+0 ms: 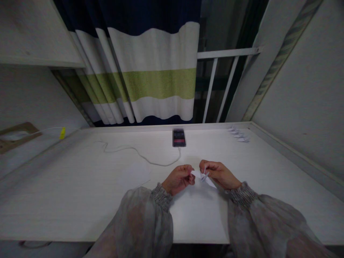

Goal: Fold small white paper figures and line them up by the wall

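Note:
A white folded paper crane (203, 177) is held between my two hands above the white desk. My left hand (180, 177) pinches one pointed end of it between thumb and fingers. At its other side, my right hand (219, 174) grips a narrow upright fold with thumb and forefinger. One flat wing-like part slants down to the right, below my right hand. The fingertips cover some of the folds.
Several small folded paper cranes (238, 135) stand in a cluster at the desk's back right. A phone (178, 138) with a white cable (146, 157) lies at the back middle. Pale paper sheets (134, 173) lie left of my left hand. Behind hangs a striped curtain (158, 82).

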### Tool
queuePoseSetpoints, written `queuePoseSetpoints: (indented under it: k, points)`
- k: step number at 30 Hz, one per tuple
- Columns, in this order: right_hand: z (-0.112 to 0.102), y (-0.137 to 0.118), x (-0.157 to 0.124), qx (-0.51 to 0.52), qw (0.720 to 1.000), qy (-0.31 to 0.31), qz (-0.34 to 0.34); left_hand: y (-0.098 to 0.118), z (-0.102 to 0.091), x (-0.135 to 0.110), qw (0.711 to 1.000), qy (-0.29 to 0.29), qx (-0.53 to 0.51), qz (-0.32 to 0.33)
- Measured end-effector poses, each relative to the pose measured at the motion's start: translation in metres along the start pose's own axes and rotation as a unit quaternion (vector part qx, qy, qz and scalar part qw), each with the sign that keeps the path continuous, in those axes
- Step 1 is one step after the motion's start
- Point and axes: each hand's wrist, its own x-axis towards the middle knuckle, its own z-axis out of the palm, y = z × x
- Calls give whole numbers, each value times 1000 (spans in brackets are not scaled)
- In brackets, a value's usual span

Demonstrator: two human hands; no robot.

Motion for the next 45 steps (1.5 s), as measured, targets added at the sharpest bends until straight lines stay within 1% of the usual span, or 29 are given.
queuePoseSetpoints:
  k: [5,8,11,13,15,17,20,23,27,29,30,32,34,35,36,38,40,41,43,45]
  points:
    - [0,-1,-1,21,1000,13,5,-1,-1,1,1000,-10,0,-6]
    - [-2,-1,-2,49,999,8,1,0,-1,3,1000,12,-1,-9]
    - [-2,-1,-2,63,998,-16,-1,1,0,4,999,31,12,-10]
    - [-1,-2,-2,64,997,-34,0,2,1,2,999,16,44,-23]
    - [-1,-3,-3,60,997,-49,6,3,3,0,996,-10,76,-44]
    - [0,-5,-3,50,997,-58,14,3,3,-2,993,-34,89,-66]
    - [0,-7,-4,26,997,-63,24,3,2,-3,991,-55,88,-90]
    - [0,-7,-3,10,997,-68,28,2,1,-3,989,-63,87,-107]
    - [-1,-2,-1,-13,997,-70,26,-2,-1,-1,988,-84,74,-109]
    - [0,-1,-1,-30,997,-64,22,-2,-1,-1,989,-82,74,-100]
    - [1,-1,-1,-41,998,-50,16,-2,-1,-1,990,-75,77,-93]
    - [1,-3,-1,-79,997,8,-11,0,0,-1,993,-48,83,-68]
    - [1,-7,-2,-155,982,92,-60,4,3,-1,996,-7,80,-30]
    - [0,-8,-3,-201,968,122,-91,5,4,-1,997,15,75,-9]
    - [-1,-9,-4,-246,951,138,-125,6,5,-1,997,35,71,11]
    - [-2,-9,-6,-336,913,128,-191,8,6,0,995,67,64,40]
    - [-2,-7,-7,-424,867,96,-242,7,6,1,994,81,60,51]
    - [-1,-5,-7,-463,843,83,-260,7,6,2,994,80,58,52]
    - [0,-3,-6,-517,804,69,-284,5,6,2,994,72,57,56]
    - [2,-2,-5,-551,779,59,-294,4,6,3,994,65,58,60]
